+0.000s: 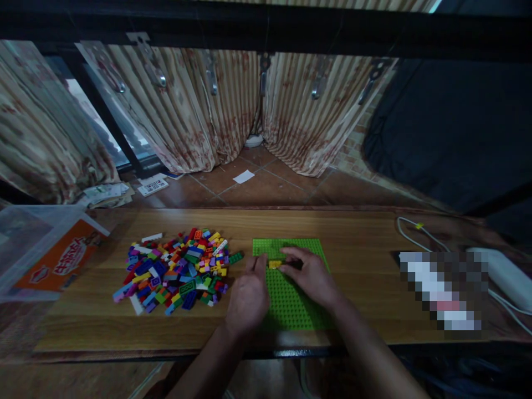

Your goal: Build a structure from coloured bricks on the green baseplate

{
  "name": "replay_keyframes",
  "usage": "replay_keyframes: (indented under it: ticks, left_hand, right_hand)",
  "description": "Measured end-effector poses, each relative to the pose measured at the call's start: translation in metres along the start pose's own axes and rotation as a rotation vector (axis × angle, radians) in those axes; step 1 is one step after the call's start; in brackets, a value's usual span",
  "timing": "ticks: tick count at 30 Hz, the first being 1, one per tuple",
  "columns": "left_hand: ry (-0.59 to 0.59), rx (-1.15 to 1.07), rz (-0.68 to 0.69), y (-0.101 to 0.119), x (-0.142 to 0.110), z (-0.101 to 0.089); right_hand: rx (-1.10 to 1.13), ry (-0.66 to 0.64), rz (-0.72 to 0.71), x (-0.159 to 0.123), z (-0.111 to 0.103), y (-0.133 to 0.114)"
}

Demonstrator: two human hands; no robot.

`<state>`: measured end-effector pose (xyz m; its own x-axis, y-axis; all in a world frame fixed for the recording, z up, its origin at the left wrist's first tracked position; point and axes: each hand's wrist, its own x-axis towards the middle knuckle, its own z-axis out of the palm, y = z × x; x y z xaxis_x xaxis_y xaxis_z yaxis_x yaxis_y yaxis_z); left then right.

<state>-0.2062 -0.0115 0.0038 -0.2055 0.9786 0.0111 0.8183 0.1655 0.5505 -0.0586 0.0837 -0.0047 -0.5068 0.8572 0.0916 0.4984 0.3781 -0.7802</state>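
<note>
A bright green studded baseplate lies flat on the wooden table. A small yellow brick sits near the plate's far left part. My right hand lies over the plate, its fingers curled down and touching the yellow brick from the right. My left hand rests at the plate's left edge, fingers pointing forward beside the same brick. A pile of several mixed-colour bricks lies to the left of my left hand.
A clear plastic bag with an orange printed card lies at the table's left end. A white cable and a white device sit at the right end, by a blurred object. Curtains and tiled floor lie beyond the table.
</note>
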Motion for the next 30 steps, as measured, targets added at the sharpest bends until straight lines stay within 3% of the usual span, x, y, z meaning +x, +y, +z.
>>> replay_keyframes:
  ticks: [3, 7, 11, 15, 22, 27, 30]
  left_hand:
    - [0.101, -0.029, -0.007, -0.006, 0.001, -0.004]
    - [0.177, -0.122, 0.007, -0.008, 0.004, -0.013]
    - [0.15, -0.172, 0.015, -0.002, 0.001, -0.017]
    - [0.087, -0.211, 0.038, 0.003, -0.004, -0.014]
    - [0.097, -0.213, 0.034, 0.001, -0.007, -0.016]
    - [0.15, -0.206, 0.04, 0.0, -0.007, -0.017]
    - [0.23, -0.248, 0.058, 0.003, -0.008, -0.021]
  right_hand:
    - [0.031, 0.031, 0.025, -0.002, -0.005, 0.0]
    - [-0.181, 0.017, -0.121, -0.003, 0.001, -0.005]
    - [-0.311, -0.033, -0.213, 0.0, 0.013, -0.007]
    - [-0.321, -0.044, -0.25, 0.001, 0.017, -0.003]
    - [-0.31, -0.03, -0.265, 0.0, 0.017, 0.005]
    - [-0.29, -0.023, -0.261, 0.0, 0.017, 0.006]
    - [-0.261, 0.05, -0.274, -0.002, 0.02, -0.002]
